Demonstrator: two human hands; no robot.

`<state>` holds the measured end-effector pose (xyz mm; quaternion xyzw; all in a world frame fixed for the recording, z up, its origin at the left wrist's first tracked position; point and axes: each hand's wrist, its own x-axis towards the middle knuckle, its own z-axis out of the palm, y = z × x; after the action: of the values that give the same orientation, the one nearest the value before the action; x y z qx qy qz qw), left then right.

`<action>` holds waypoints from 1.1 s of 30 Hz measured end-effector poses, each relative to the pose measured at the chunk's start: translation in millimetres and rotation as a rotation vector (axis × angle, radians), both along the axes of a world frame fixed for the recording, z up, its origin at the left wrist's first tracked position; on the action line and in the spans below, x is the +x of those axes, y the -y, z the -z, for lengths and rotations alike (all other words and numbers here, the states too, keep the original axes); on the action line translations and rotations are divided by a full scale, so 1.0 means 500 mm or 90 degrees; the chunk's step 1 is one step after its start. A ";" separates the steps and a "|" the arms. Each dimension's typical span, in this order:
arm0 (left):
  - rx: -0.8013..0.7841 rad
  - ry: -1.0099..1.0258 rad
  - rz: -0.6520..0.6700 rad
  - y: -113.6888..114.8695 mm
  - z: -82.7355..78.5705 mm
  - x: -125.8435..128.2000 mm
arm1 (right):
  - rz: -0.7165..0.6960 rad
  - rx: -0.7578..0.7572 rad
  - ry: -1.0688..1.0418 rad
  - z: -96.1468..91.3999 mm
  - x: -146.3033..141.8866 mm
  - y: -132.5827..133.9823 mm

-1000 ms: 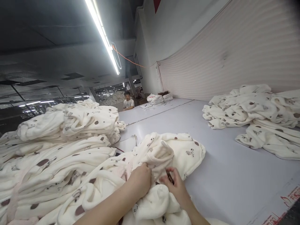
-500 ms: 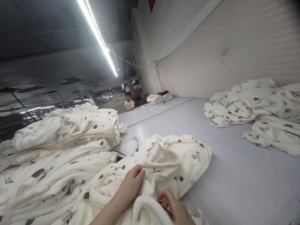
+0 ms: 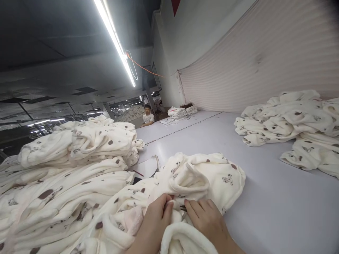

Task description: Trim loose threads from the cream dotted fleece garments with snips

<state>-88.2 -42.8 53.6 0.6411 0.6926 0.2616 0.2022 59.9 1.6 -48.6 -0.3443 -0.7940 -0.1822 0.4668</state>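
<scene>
A cream fleece garment (image 3: 225,176) with brown spots and small striped animal prints lies bunched in front of me. My left hand (image 3: 159,217) pinches a fold of it between thumb and fingers. Close by on the right, my right hand (image 3: 205,217) is closed around small dark thread snips (image 3: 183,208). Only their pointed tips show, beside the fabric at my left fingertips; the rest is hidden under the palm. A thick rolled edge of the fleece curves up below both hands.
A tall heap of matching fleece garments (image 3: 79,144) rises at left, and another pile (image 3: 288,118) lies at right on the pale table (image 3: 265,197). White papers (image 3: 145,167) with a dark red pen sit behind the work. Farther back are white stacks (image 3: 177,113) and a seated person (image 3: 147,116).
My right hand has moved up and turned palm down, bringing the snips' tips near my left fingers. My left hand has shifted slightly right and down, still pinching the fleece.
</scene>
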 end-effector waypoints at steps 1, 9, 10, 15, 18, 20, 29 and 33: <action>0.008 -0.005 0.008 0.000 0.003 0.000 | -0.005 0.010 0.007 -0.002 0.002 -0.001; 0.017 -0.036 0.024 -0.007 0.019 -0.007 | -0.066 0.015 0.038 0.010 0.022 -0.015; 0.019 -0.040 0.025 -0.007 0.021 -0.008 | -0.075 0.013 0.045 0.013 0.025 -0.016; 0.024 -0.052 0.017 -0.008 0.028 -0.011 | -0.111 0.000 0.066 0.022 0.024 -0.025; 0.033 -0.050 0.015 -0.009 0.030 -0.011 | -0.131 -0.022 0.059 0.022 0.018 -0.033; 0.039 -0.046 0.016 -0.010 0.029 -0.011 | -0.144 -0.043 0.037 0.022 0.015 -0.037; 0.084 -0.106 0.088 -0.004 0.055 -0.019 | -0.256 -0.342 -0.286 -0.007 0.070 -0.029; 0.129 -0.244 0.245 -0.004 0.076 -0.010 | -0.192 -0.488 -0.582 -0.072 0.090 -0.066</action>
<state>-93.3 -41.0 15.8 0.8153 0.5544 0.1601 0.0483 104.8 34.7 -12.5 -0.4147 -0.5627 0.3503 0.6235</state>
